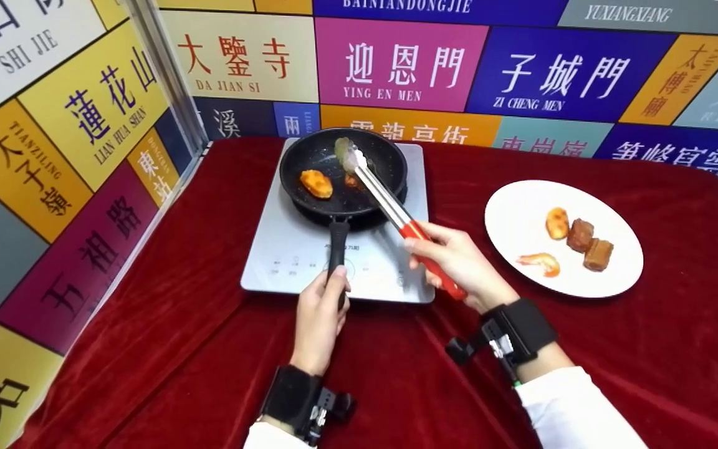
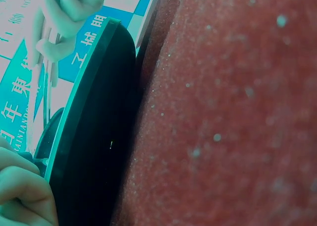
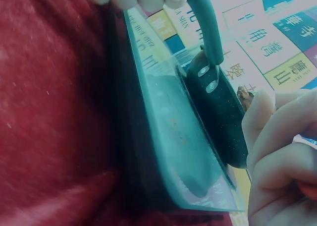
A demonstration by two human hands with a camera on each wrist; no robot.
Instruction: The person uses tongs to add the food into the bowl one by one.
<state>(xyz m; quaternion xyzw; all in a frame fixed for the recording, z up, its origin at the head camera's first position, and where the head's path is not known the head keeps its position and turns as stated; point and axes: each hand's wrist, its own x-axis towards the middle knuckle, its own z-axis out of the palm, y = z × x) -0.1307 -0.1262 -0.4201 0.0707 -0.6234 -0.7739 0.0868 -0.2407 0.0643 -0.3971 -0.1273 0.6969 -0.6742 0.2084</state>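
A black frying pan (image 1: 343, 168) sits on a silver induction cooktop (image 1: 290, 249). My left hand (image 1: 328, 293) grips the pan's black handle (image 1: 337, 240). My right hand (image 1: 440, 249) holds red-handled metal tongs (image 1: 390, 209), whose tips (image 1: 349, 156) reach into the pan above a small orange piece (image 1: 353, 181). A larger orange-brown food piece (image 1: 316, 183) lies at the pan's left. The right wrist view shows the pan (image 3: 218, 112) side-on, with my right fingers (image 3: 277, 146) beside it. In the left wrist view my left fingers (image 2: 20, 191) sit by the cooktop edge (image 2: 94, 151).
A white plate (image 1: 521, 218) to the right holds a shrimp (image 1: 540, 262), two brown cubes (image 1: 589, 244) and a golden piece (image 1: 557, 222). Red cloth (image 1: 209, 349) covers the table. Panels with coloured signs stand close on the left (image 1: 53, 156) and behind (image 1: 396, 62).
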